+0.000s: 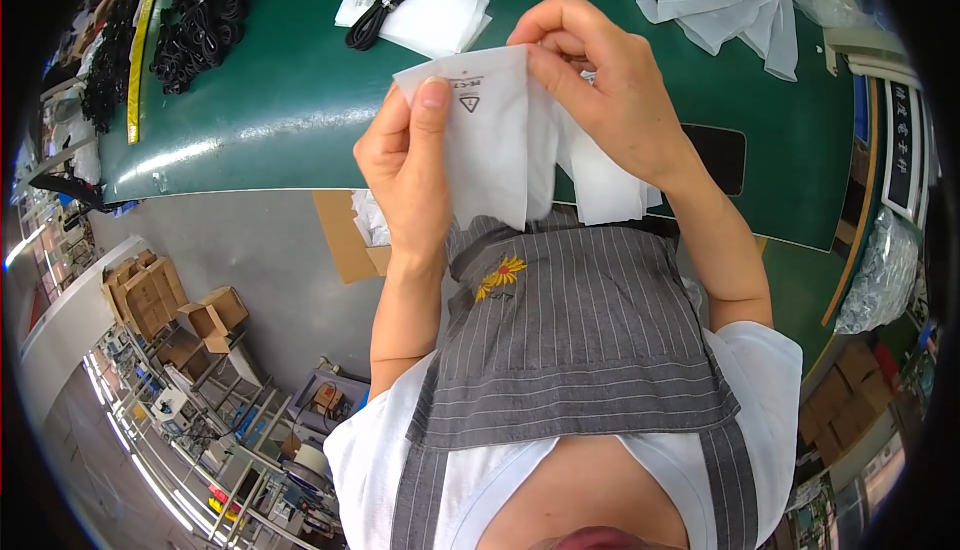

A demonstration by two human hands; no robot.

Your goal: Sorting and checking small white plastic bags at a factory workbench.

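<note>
A frosted white plastic bag [487, 150] with small dark print hangs upright in front of my apron, above the table's near edge. My left hand [408, 155] grips its left side, thumb flat on the front. At its upper right corner, my right hand [605, 85] pinches the edge between thumb and fingers. More white bags [603, 182] lie below my right hand, partly hidden by it. Beyond the held bag, a coiled black cable [384, 7] rests on a small stack of white bags [447, 18].
Bundled black cables [205, 15] are heaped at the far left beside a yellow strip [143, 60]. A loose pile of frosted bags [725, 0] covers the far right of the green table [270, 100]. A dark flat phone-like object [718, 160] lies near my right forearm. An open cardboard box [345, 240] stands below the edge.
</note>
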